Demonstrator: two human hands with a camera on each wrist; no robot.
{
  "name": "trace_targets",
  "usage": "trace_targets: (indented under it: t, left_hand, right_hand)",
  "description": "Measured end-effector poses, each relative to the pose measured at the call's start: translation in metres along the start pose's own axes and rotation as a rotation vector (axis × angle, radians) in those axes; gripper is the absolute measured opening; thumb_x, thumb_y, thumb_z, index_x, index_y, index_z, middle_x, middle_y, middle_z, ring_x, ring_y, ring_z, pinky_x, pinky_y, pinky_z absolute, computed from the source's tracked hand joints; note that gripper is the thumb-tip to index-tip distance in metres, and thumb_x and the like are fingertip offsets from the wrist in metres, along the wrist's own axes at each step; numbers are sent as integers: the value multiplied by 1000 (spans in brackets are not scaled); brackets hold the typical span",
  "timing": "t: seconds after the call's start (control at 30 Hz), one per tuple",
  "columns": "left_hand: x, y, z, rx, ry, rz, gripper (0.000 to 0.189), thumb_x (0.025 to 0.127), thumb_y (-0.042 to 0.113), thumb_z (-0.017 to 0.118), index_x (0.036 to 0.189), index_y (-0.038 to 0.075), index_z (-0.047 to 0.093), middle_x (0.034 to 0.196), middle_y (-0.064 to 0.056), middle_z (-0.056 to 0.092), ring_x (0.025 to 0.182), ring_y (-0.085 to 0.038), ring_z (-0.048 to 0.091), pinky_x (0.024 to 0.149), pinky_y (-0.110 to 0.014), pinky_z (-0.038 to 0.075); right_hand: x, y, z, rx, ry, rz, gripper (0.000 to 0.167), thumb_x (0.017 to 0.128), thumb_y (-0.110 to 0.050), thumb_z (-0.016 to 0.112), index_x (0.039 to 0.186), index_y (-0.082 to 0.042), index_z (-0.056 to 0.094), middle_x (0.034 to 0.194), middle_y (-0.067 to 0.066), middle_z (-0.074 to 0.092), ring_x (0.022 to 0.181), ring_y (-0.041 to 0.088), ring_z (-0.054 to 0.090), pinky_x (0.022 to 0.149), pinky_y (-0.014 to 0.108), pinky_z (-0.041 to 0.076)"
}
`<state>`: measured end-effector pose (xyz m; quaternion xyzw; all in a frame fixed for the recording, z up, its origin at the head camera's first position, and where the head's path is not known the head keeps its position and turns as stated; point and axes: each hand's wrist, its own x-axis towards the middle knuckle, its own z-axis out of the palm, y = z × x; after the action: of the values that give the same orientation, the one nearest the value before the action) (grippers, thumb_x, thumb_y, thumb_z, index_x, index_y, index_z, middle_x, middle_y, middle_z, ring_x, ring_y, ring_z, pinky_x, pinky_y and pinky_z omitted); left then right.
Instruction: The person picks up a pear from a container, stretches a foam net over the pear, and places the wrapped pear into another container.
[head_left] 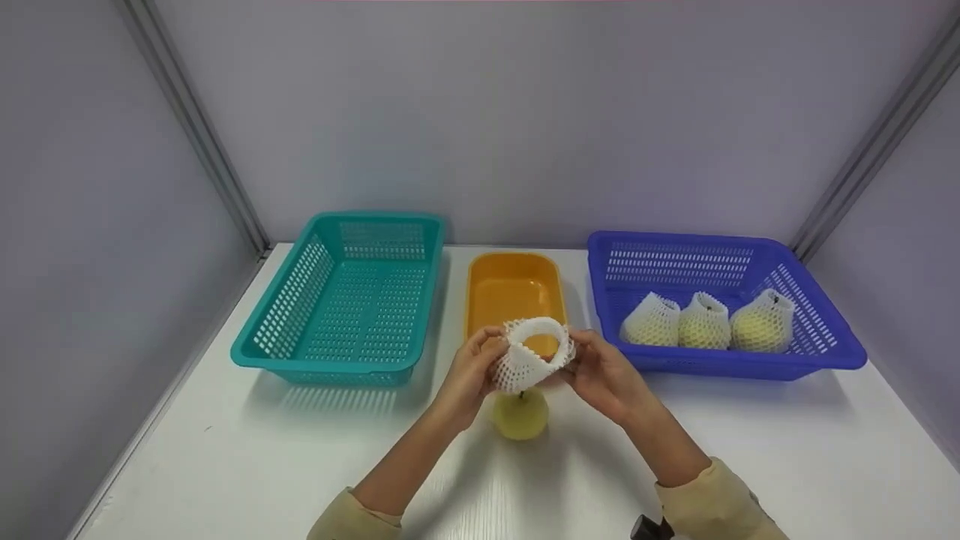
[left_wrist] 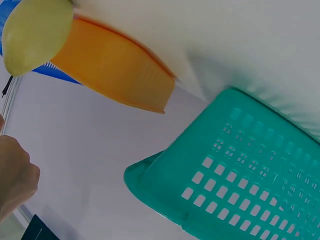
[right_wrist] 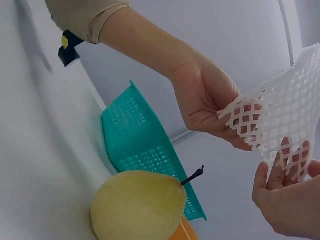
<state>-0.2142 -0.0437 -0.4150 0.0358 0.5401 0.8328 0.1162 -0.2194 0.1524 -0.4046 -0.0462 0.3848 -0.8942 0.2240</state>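
Observation:
Both hands hold a white foam fruit net (head_left: pixel 523 366) stretched into a ring in the head view. My left hand (head_left: pixel 466 380) grips its left side, and my right hand (head_left: pixel 609 378) grips the opposite side. In the right wrist view the net (right_wrist: pixel 285 110) spans between the left hand (right_wrist: pixel 207 100) and the right hand (right_wrist: pixel 292 205), with fingers showing through the mesh. Below the net a bare yellow pear (head_left: pixel 520 416) stands on the table, its dark stem up. The same pear (right_wrist: pixel 140 207) shows large in the right wrist view.
A teal basket (head_left: pixel 431 300) stands at the left. An orange tray (head_left: pixel 514 259) sits behind the hands. The purple basket (head_left: pixel 817 307) at the right holds three netted pears (head_left: pixel 703 330) along its front side. Grey walls enclose the white table (head_left: pixel 225 465).

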Motion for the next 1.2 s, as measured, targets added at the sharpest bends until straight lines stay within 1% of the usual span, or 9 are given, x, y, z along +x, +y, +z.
trace_targets:
  t: [0.07,0.13,0.23,0.3,0.5,0.73,0.97,1.1,1.2]
  left_hand:
    - [0,-4,-5,29,28,-21,12,93,18,52,101,9,49,95,-7,52,82,-16,51,66,-25,45]
    - [-1,-8,-10,58,49,-46,15,93,19,52,102,8,49,90,-5,52,76,-14,50,62,-23,44]
    - [-1,-15,-16,101,70,-92,17,94,20,51,104,8,48,85,-4,52,69,-12,48,58,-22,42]
    - [-2,-19,-19,133,78,-119,18,95,20,50,107,7,47,85,-3,52,68,-12,46,57,-22,42]
    - [-1,-31,-26,204,119,-173,20,95,19,48,110,7,49,88,-2,49,67,-12,43,57,-23,41]
    - [-1,-45,-31,251,120,-170,21,94,24,51,107,7,50,94,-4,47,70,-13,45,56,-24,42]
    - [-2,-56,-37,308,111,-200,21,95,27,50,106,9,50,83,-3,52,64,-12,51,54,-23,44]
    - [-2,-62,-39,356,129,-206,22,96,28,49,108,9,50,84,-4,49,62,-13,45,50,-22,39]
    - [0,-66,-40,390,147,-185,22,96,27,48,108,9,50,85,-4,48,61,-12,42,49,-22,37]
  right_hand:
    - [-2,2,-4,-68,40,0,25,98,-15,38,107,-2,58,108,11,56,97,22,52,97,35,36]
    - [-3,4,-9,-151,68,12,24,98,-16,40,104,-4,60,103,10,59,91,21,54,89,33,43]
    - [-4,9,-16,-237,81,37,23,98,-16,41,101,-7,62,95,7,62,83,18,56,78,29,48]
    - [-5,12,-20,-266,90,50,24,98,-16,42,98,-7,63,91,6,62,80,17,57,75,28,49]
    - [-4,26,-28,-276,115,94,20,97,-15,45,100,-4,61,92,7,62,82,17,60,77,30,50]
    - [-4,38,-40,-278,172,171,18,95,-17,49,103,-4,59,95,7,61,85,17,60,80,31,49]
    - [-3,51,-52,-267,201,214,18,95,-16,48,95,-6,62,89,5,62,79,15,60,74,29,50]
    - [-3,59,-57,-296,213,224,17,94,-17,48,92,-7,63,85,4,62,75,13,59,68,26,50]
    - [-2,63,-59,-324,240,209,15,93,-17,50,91,-8,62,84,3,60,74,13,58,65,25,49]
